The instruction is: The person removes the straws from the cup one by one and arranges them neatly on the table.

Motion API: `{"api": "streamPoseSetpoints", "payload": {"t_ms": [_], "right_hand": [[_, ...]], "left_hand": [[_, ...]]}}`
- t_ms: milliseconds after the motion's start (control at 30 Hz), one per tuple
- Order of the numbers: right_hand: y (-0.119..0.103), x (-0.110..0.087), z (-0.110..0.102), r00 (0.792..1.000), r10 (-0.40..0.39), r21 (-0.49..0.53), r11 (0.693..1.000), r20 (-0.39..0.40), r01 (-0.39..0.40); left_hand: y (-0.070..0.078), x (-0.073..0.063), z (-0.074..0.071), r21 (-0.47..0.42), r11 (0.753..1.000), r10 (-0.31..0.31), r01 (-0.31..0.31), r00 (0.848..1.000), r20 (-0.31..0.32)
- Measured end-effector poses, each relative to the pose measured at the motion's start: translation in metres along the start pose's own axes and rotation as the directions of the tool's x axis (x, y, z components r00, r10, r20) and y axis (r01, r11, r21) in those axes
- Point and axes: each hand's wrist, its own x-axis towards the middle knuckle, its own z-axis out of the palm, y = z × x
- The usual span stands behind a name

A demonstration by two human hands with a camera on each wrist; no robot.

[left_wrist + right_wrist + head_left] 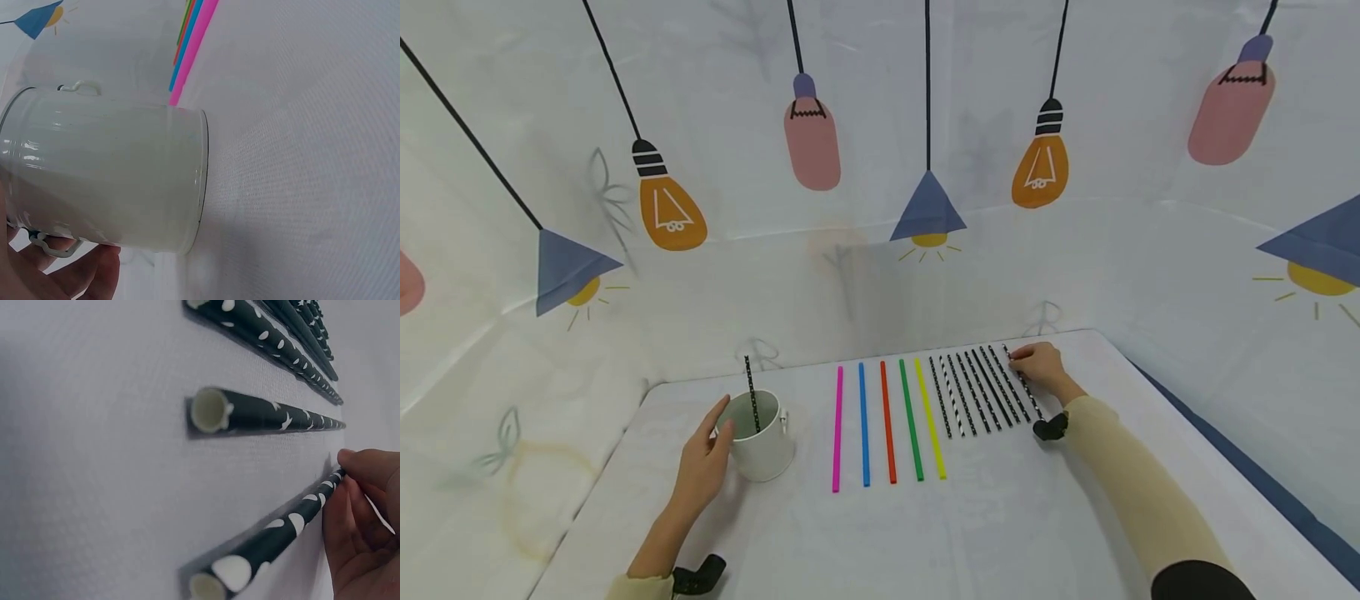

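Observation:
My left hand [700,471] holds the left side of a white two-handled metal pot [764,454], thumb near the rim and fingers round by one small handle. Leaning in the pot is one black-and-white patterned paper straw [751,387]. At the right end of a row of similar patterned straws [972,390], my right hand [1041,367] pinches the far end of a white-spotted black straw [294,524] between thumb and fingertips. In the right wrist view, its near end lies close over the cloth, angled away from the star-patterned straw [269,414] beside it.
Pink [837,429], blue [864,425], red [887,421], green [912,421] and yellow [930,419] straws lie side by side between pot and patterned row. A white cloth [887,550] covers the table. Lamp-printed white curtains [865,275] stand behind and at both sides.

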Motion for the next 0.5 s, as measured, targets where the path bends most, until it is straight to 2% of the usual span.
{"api": "streamPoseSetpoints", "payload": {"t_ms": [500], "right_hand": [[-0.013, -0.007, 0.002, 0.999, -0.028, -0.043, 0.999, 0.017, 0.028]], "left_hand": [[-0.006, 0.001, 0.000, 0.002, 1.000, 0.020, -0.020, 1.000, -0.005]]}}
